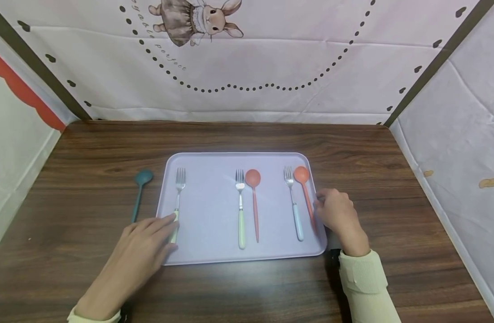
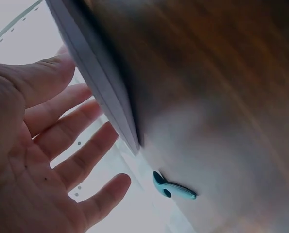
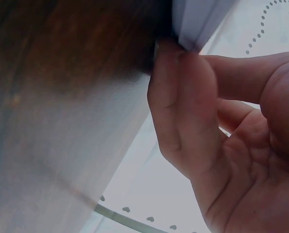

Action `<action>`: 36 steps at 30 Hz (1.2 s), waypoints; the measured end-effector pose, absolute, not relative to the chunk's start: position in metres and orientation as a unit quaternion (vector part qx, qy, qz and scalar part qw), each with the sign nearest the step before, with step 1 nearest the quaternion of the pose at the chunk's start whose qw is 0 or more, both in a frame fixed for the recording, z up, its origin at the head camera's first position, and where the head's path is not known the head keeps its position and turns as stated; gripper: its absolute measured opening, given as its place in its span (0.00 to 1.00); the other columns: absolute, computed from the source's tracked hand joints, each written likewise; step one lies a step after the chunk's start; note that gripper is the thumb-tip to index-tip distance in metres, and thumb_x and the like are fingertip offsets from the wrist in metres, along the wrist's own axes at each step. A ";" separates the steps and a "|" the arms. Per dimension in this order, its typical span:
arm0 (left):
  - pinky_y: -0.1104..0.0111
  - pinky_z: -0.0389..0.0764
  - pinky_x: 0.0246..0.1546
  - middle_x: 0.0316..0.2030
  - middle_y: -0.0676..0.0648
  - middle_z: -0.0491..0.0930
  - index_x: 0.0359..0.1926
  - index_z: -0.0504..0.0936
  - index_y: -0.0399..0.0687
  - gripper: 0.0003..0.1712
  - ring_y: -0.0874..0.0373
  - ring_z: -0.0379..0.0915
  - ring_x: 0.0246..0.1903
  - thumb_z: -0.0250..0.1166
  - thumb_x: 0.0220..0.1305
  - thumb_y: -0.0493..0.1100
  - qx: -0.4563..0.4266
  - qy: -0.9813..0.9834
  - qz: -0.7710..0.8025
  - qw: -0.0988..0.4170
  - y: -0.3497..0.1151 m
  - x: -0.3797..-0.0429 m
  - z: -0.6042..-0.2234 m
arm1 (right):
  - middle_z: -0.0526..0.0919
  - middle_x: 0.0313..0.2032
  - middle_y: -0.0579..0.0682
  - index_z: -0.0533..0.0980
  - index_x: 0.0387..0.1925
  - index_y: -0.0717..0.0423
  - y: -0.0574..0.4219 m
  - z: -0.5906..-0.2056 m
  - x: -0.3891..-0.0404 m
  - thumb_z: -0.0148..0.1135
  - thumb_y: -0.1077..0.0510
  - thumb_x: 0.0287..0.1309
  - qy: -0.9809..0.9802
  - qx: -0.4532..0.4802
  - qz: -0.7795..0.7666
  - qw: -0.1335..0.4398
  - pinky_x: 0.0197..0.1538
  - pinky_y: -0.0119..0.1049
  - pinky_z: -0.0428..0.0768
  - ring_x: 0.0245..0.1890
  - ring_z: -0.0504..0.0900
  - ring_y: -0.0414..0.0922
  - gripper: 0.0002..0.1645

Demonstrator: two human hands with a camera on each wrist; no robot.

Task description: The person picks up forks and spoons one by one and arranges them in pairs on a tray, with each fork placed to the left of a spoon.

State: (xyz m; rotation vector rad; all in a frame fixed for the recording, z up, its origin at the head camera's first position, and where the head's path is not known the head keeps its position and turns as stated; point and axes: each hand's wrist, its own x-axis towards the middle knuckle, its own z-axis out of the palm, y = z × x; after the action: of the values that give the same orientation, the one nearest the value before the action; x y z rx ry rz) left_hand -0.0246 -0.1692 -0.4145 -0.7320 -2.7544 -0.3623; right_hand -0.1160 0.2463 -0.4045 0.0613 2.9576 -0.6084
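A pale lilac tray (image 1: 208, 206) lies on the wooden table. My left hand (image 1: 143, 246) reaches over its left rim, fingers loosely extended, partly covering the green handle of a fork (image 1: 180, 178); contact with the handle cannot be told. At the right rim, my right hand (image 1: 336, 213) has curled fingers and grips the tray's edge, fingertips at its underside in the right wrist view. On the tray's middle lie a green-handled fork (image 1: 241, 224) and a coral spoon (image 1: 253, 178). Near its right side are a blue-handled fork (image 1: 297, 220) and an orange spoon (image 1: 302, 175).
A dark teal spoon (image 1: 143, 178) lies on the table (image 1: 247, 291) left of the tray, its handle end hidden by my left hand. A printed white cloth (image 1: 271, 63) with a rabbit hangs behind the table, and white cloth walls stand on both sides.
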 end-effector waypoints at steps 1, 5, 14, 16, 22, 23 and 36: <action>0.42 0.69 0.40 0.53 0.42 0.75 0.49 0.79 0.41 0.25 0.43 0.68 0.48 0.65 0.50 0.47 -0.253 -0.950 -0.125 0.133 -0.169 -0.025 -0.414 | 0.80 0.44 0.64 0.76 0.49 0.63 0.246 -0.404 -0.116 0.55 0.59 0.56 0.978 0.021 -0.201 0.060 0.36 0.56 0.78 0.37 0.78 0.57 0.19; 0.42 0.71 0.39 0.53 0.41 0.76 0.50 0.79 0.40 0.27 0.44 0.70 0.48 0.67 0.49 0.48 -0.250 -0.950 -0.136 0.129 -0.168 -0.026 -0.409 | 0.80 0.44 0.64 0.76 0.49 0.64 0.246 -0.404 -0.116 0.55 0.59 0.56 0.977 0.019 -0.202 0.060 0.36 0.55 0.78 0.36 0.78 0.56 0.19; 0.45 0.75 0.39 0.47 0.39 0.78 0.49 0.79 0.39 0.27 0.44 0.73 0.45 0.69 0.47 0.48 -0.241 -0.945 -0.166 0.147 -0.173 -0.031 -0.404 | 0.80 0.45 0.64 0.76 0.50 0.64 0.246 -0.404 -0.117 0.55 0.59 0.57 0.978 0.023 -0.199 0.064 0.35 0.54 0.78 0.36 0.78 0.56 0.20; 0.45 0.75 0.38 0.47 0.40 0.79 0.48 0.80 0.41 0.26 0.44 0.72 0.45 0.69 0.48 0.50 -0.241 -0.947 -0.161 0.138 -0.173 -0.031 -0.406 | 0.80 0.45 0.63 0.76 0.50 0.64 0.245 -0.404 -0.116 0.55 0.59 0.57 0.978 0.023 -0.198 0.064 0.35 0.54 0.78 0.36 0.78 0.56 0.20; 0.45 0.74 0.34 0.49 0.42 0.78 0.46 0.82 0.44 0.24 0.44 0.69 0.48 0.68 0.48 0.51 -0.256 -0.948 -0.141 0.126 -0.171 -0.029 -0.409 | 0.80 0.45 0.63 0.76 0.50 0.63 0.245 -0.404 -0.117 0.55 0.58 0.57 0.978 0.021 -0.198 0.065 0.35 0.55 0.77 0.36 0.77 0.57 0.20; 0.46 0.74 0.34 0.50 0.42 0.78 0.45 0.82 0.44 0.23 0.44 0.69 0.48 0.68 0.48 0.50 -0.256 -0.948 -0.140 0.127 -0.170 -0.029 -0.409 | 0.80 0.44 0.63 0.76 0.50 0.63 0.245 -0.404 -0.116 0.55 0.58 0.57 0.978 0.021 -0.198 0.065 0.35 0.55 0.77 0.36 0.77 0.56 0.20; 0.44 0.73 0.36 0.49 0.40 0.78 0.48 0.80 0.41 0.26 0.44 0.71 0.46 0.68 0.47 0.49 -0.246 -0.952 -0.136 0.120 -0.172 -0.029 -0.402 | 0.80 0.43 0.63 0.76 0.48 0.64 0.245 -0.404 -0.116 0.55 0.60 0.56 0.978 0.018 -0.200 0.059 0.35 0.54 0.78 0.35 0.78 0.56 0.19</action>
State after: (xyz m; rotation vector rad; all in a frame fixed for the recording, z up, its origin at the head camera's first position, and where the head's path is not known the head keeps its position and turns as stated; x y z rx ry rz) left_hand -0.0289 -0.1723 -0.4016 -0.7187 -2.7822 -0.3980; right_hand -0.1161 0.2453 -0.4043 0.0556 2.9612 -0.6053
